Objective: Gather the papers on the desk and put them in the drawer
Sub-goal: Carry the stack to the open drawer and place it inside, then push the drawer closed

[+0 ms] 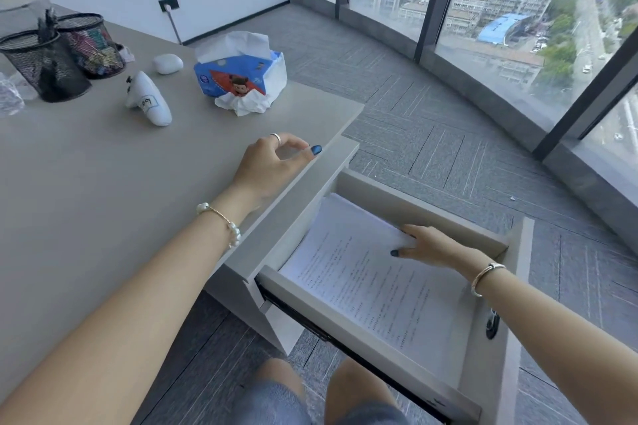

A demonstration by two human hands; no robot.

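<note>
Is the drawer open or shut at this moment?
Open. The drawer is pulled out from under the desk, and the papers lie inside it, with the right hand on their edge.

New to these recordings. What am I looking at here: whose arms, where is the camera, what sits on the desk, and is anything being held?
No machine: a person's bare arms, filmed by a camera on their head looking down. The right hand holds the stack of papers inside the open drawer. The left hand rests at the edge of the desk, holding nothing. On the desk sit two mesh pen cups, a tissue pack, a white handheld controller and a small white case.
</note>
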